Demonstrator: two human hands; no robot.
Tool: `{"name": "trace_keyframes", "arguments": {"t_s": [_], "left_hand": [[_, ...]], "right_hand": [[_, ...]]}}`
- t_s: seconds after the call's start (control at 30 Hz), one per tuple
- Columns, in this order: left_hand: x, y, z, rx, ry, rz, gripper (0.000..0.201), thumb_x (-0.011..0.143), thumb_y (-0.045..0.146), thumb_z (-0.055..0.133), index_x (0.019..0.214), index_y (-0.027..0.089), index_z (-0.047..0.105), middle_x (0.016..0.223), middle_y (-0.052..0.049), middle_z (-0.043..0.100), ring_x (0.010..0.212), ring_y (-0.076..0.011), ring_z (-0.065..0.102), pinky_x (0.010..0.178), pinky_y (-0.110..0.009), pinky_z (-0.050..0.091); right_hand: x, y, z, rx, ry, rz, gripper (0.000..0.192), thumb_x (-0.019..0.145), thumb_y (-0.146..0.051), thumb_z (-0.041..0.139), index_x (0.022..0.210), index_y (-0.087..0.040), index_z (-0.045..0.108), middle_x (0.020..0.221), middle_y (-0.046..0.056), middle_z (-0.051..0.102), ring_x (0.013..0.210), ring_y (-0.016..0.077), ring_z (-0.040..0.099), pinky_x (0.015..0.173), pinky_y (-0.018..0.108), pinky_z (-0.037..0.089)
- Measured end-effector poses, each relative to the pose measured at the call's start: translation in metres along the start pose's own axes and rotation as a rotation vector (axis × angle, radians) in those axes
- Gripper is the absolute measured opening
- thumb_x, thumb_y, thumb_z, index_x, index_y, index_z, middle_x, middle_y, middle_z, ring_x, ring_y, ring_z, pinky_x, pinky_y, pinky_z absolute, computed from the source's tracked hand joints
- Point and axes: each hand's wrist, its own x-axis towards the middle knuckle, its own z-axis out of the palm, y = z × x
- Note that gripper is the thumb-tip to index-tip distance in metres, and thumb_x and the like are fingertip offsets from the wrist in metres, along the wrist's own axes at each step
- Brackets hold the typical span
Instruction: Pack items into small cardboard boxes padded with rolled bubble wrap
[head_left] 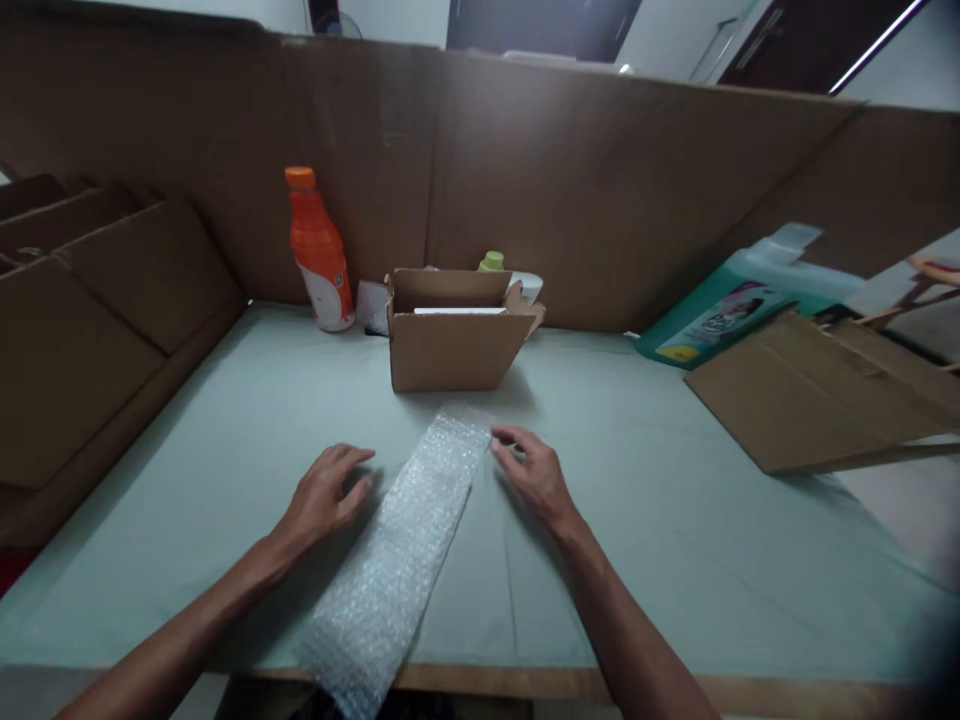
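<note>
A long strip of bubble wrap (409,540) lies slantwise on the pale green cloth, its near end hanging over the table's front edge. Left of the strip, my left hand (326,490) hovers with thumb and fingers apart and nothing between them. My right hand (529,465) is at the strip's far right corner, fingertips touching or almost touching it; thumb and index finger are curved with a gap between them. Just beyond the strip's far end stands an open cardboard box (454,352) with something white inside.
An orange bottle (319,250) and a light green cap (491,262) are behind the box. At right, a green liquid jug (720,310) leans behind a cardboard piece (810,395). Cardboard boxes (82,340) stand at left, and a tall cardboard wall (600,190) closes the back.
</note>
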Motion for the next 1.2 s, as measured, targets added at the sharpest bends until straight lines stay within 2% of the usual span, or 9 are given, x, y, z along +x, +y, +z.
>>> {"name": "trace_keyframes", "arguments": {"t_s": [0.1, 0.2, 0.3, 0.47, 0.63, 0.87, 0.97, 1.07, 1.2], "left_hand": [[-0.059, -0.006, -0.011, 0.036, -0.062, 0.130, 0.029, 0.092, 0.024, 0.051, 0.115, 0.020, 0.068, 0.112, -0.011, 0.068, 0.107, -0.0249, 0.063, 0.093, -0.039, 0.053], [-0.088, -0.005, -0.021, 0.041, -0.114, 0.245, 0.033, 0.093, 0.015, 0.047, 0.117, 0.023, 0.069, 0.127, -0.011, 0.065, 0.120, -0.0252, 0.058, 0.100, -0.042, 0.050], [-0.092, 0.001, -0.027, 0.008, -0.223, 0.334, 0.040, 0.091, 0.009, 0.044, 0.119, 0.024, 0.068, 0.137, -0.010, 0.062, 0.129, -0.0258, 0.052, 0.107, -0.046, 0.045], [-0.077, 0.007, -0.026, -0.034, -0.410, 0.279, 0.038, 0.089, 0.012, 0.046, 0.116, 0.023, 0.071, 0.124, -0.009, 0.069, 0.117, -0.0241, 0.058, 0.102, -0.045, 0.047], [-0.062, 0.001, -0.020, -0.093, -0.437, 0.244, 0.032, 0.094, 0.019, 0.044, 0.112, 0.021, 0.071, 0.109, -0.008, 0.073, 0.107, -0.0216, 0.060, 0.098, -0.039, 0.048], [-0.044, -0.001, -0.031, -0.243, -0.536, 0.059, 0.032, 0.094, 0.033, 0.048, 0.109, 0.020, 0.072, 0.109, -0.008, 0.075, 0.102, -0.0216, 0.065, 0.096, -0.038, 0.050], [-0.041, -0.006, -0.039, -0.386, -0.547, -0.027, 0.044, 0.098, 0.045, 0.043, 0.122, 0.020, 0.068, 0.123, -0.009, 0.072, 0.113, -0.0246, 0.065, 0.103, -0.042, 0.048], [-0.042, -0.014, -0.037, -0.489, -0.520, 0.006, 0.051, 0.098, 0.050, 0.042, 0.136, 0.022, 0.061, 0.143, -0.010, 0.061, 0.132, -0.0275, 0.055, 0.115, -0.048, 0.038], [-0.048, -0.012, -0.014, -0.493, -0.509, -0.026, 0.069, 0.085, 0.049, 0.061, 0.145, 0.017, 0.051, 0.139, -0.012, 0.064, 0.124, -0.0294, 0.061, 0.107, -0.047, 0.047]], "right_hand": [[-0.047, -0.022, 0.014, -0.034, -0.152, -0.213, 0.024, 0.091, -0.028, 0.057, 0.108, -0.022, 0.074, 0.114, 0.010, 0.075, 0.110, 0.0249, 0.067, 0.098, 0.044, 0.049], [-0.080, -0.045, 0.020, -0.129, -0.267, -0.409, 0.027, 0.093, -0.019, 0.055, 0.114, -0.021, 0.071, 0.125, 0.012, 0.072, 0.119, 0.0279, 0.062, 0.099, 0.049, 0.046], [-0.114, -0.067, 0.016, -0.173, -0.384, -0.505, 0.035, 0.088, -0.013, 0.056, 0.121, -0.021, 0.067, 0.135, 0.013, 0.065, 0.126, 0.0290, 0.057, 0.102, 0.051, 0.044], [-0.172, -0.095, 0.026, -0.275, -0.577, -0.537, 0.067, 0.079, -0.007, 0.060, 0.144, -0.021, 0.049, 0.154, 0.015, 0.048, 0.139, 0.0316, 0.045, 0.109, 0.051, 0.041], [-0.183, -0.100, 0.056, -0.309, -0.512, -0.456, 0.054, 0.084, -0.015, 0.068, 0.136, -0.022, 0.055, 0.151, 0.015, 0.051, 0.137, 0.0351, 0.046, 0.106, 0.054, 0.043], [-0.170, -0.091, 0.071, -0.104, -0.273, -0.383, 0.036, 0.085, -0.004, 0.056, 0.114, -0.023, 0.068, 0.119, 0.010, 0.073, 0.111, 0.0261, 0.063, 0.092, 0.044, 0.051], [-0.160, -0.086, 0.075, 0.129, -0.149, -0.103, 0.021, 0.094, -0.017, 0.051, 0.099, -0.021, 0.072, 0.092, 0.005, 0.076, 0.085, 0.0220, 0.068, 0.077, 0.034, 0.053], [-0.148, -0.083, 0.077, 0.312, -0.102, 0.200, 0.027, 0.096, -0.038, 0.053, 0.088, -0.019, 0.071, 0.075, 0.002, 0.071, 0.069, 0.0187, 0.063, 0.065, 0.028, 0.050], [-0.136, -0.079, 0.075, 0.517, -0.105, 0.309, 0.030, 0.091, -0.046, 0.058, 0.091, -0.017, 0.069, 0.080, 0.002, 0.070, 0.071, 0.0180, 0.062, 0.065, 0.027, 0.050]]}}
